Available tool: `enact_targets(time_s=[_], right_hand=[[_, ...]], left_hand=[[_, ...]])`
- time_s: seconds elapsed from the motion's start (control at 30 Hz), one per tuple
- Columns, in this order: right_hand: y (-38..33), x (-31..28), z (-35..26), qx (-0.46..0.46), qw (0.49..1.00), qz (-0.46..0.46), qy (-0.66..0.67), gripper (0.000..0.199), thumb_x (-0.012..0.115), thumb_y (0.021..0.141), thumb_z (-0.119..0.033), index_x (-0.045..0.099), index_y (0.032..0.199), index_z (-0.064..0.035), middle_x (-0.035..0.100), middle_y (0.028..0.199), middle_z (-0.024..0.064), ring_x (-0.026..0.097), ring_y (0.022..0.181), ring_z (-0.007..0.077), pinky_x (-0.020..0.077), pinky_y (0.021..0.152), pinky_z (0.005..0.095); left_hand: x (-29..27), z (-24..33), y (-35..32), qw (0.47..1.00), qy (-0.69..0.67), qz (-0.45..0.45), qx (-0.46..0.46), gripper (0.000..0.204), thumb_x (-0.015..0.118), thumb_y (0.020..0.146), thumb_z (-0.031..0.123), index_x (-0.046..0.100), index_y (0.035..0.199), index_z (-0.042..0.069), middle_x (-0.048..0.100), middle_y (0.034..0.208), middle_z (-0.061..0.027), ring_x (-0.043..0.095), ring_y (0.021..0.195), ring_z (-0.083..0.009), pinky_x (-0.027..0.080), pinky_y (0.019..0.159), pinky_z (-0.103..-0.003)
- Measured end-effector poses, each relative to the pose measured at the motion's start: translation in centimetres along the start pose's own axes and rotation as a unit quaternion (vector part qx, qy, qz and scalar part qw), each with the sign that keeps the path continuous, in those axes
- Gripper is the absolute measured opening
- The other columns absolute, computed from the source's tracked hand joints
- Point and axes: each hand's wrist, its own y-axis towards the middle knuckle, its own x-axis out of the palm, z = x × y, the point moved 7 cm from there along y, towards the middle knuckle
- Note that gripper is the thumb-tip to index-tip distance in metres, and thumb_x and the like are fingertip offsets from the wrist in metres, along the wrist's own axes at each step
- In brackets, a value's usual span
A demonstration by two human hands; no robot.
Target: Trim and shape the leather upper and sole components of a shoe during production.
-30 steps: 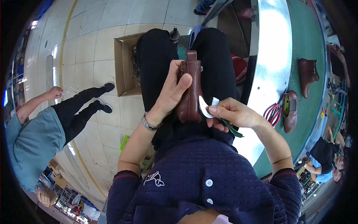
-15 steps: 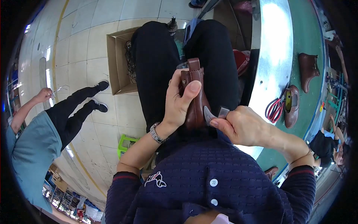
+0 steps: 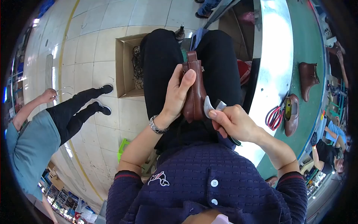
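A brown leather ankle boot (image 3: pixel 194 95) is held lengthwise over my lap, its pull tab pointing away from me. My left hand (image 3: pixel 176 95) is closed round its left side, thumb lying across the leather. Beside the boot's right side, near the end closest to me, is the curved metal jaw of some pincers (image 3: pixel 207 107). My right hand (image 3: pixel 236 121) is wrapped round them. A blocky metal end sticks out above my fingers and a dark handle end shows below. The curved jaw seems to touch the leather; whether it grips it I cannot tell.
At my right, a green bench top with a shiny metal edge (image 3: pixel 276 52) carries a brown boot (image 3: pixel 308 80), a brown shoe (image 3: pixel 291 115) and red-handled scissors (image 3: pixel 275 117). An open cardboard box (image 3: pixel 120 69) stands left of my legs. A person (image 3: pixel 35 134) is further left.
The boot has moved away from my body, and more of its near end shows. The pincers have tilted, with my right hand lower beside them.
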Motion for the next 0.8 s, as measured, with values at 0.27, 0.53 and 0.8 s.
enact_targets(time_s=[0.27, 0.53, 0.8], right_hand=[[-0.3, 1.2, 1.7, 0.073, 0.958, -0.195, 0.197, 0.067, 0.039, 0.098, -0.057, 0.057, 0.059, -0.0065, 0.051, 0.048, 0.0011, 0.054, 0.044, 0.0103, 0.0431, 0.046, 0.0240], [-1.0, -1.2, -1.5, 0.000, 0.967, -0.154, -0.203, 0.062, 0.043, 0.100, -0.046, 0.065, 0.065, 0.0014, 0.059, 0.054, 0.0194, 0.063, 0.052, 0.0348, 0.0501, 0.050, 0.0420], [-0.9, 0.5, 0.1, 0.121, 0.985, -0.125, 0.020, 0.067, 0.044, 0.100, -0.047, 0.058, 0.055, 0.0006, 0.051, 0.044, 0.0093, 0.055, 0.039, 0.0204, 0.0445, 0.043, 0.0297]], left_hand=[[0.9, 0.1, -1.7, 0.999, 0.023, -0.025, 0.018, 0.048, 0.056, 0.094, 0.050, 0.052, 0.111, 0.006, 0.055, 0.091, -0.0002, 0.051, 0.078, -0.0054, 0.044, 0.070, -0.022], [1.6, -0.5, -2.6, 0.998, 0.051, -0.003, 0.023, 0.044, 0.059, 0.093, 0.048, 0.053, 0.105, 0.006, 0.053, 0.086, 0.0006, 0.050, 0.074, -0.0046, 0.044, 0.067, -0.021], [1.6, -0.2, -0.8, 1.000, 0.018, 0.018, 0.003, 0.039, 0.059, 0.094, 0.044, 0.053, 0.103, 0.006, 0.055, 0.083, -0.0002, 0.052, 0.066, -0.0049, 0.045, 0.060, -0.021]])
